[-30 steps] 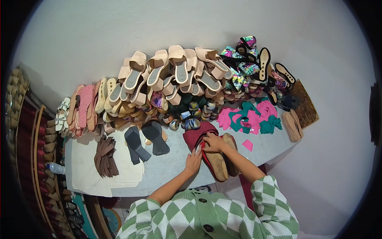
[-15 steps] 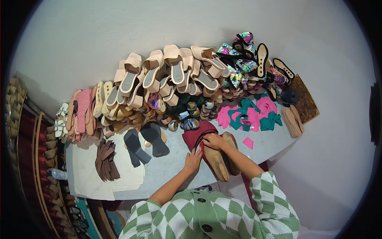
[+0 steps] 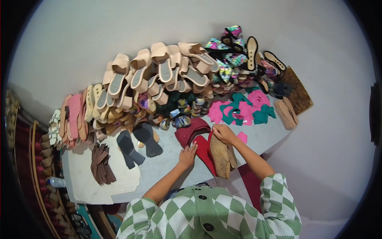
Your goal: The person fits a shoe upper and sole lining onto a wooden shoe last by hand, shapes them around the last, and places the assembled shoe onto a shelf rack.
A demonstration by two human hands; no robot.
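Observation:
A red sandal point(image 3: 205, 153) with a dark red upper point(image 3: 193, 131) lies at the table's front edge, its bright red insole showing. My left hand point(image 3: 187, 156) rests against the sandal's left side, fingers stretched out and touching it. My right hand point(image 3: 223, 134) is closed on the upper end of a worn wooden shoe last point(image 3: 220, 157), just right of the red insole. A second wooden last point(image 3: 232, 156) shows partly behind it, below my right wrist. How far the held last is clear of the upper is hard to make out.
Beige heeled sandals point(image 3: 161, 65) are piled along the wall, with floral sandals point(image 3: 234, 59) to the right. Pink and green cut pieces point(image 3: 242, 109) lie beyond my right hand. Dark grey soles point(image 3: 148, 139) and brown strips point(image 3: 102, 164) lie left. A bottle point(image 3: 56, 182) stands beside the table.
The wooden last has shifted right, off the red sandal, uncovering its bright red insole. My right hand has moved with it. My left hand stays at the sandal's side. The view has turned slightly.

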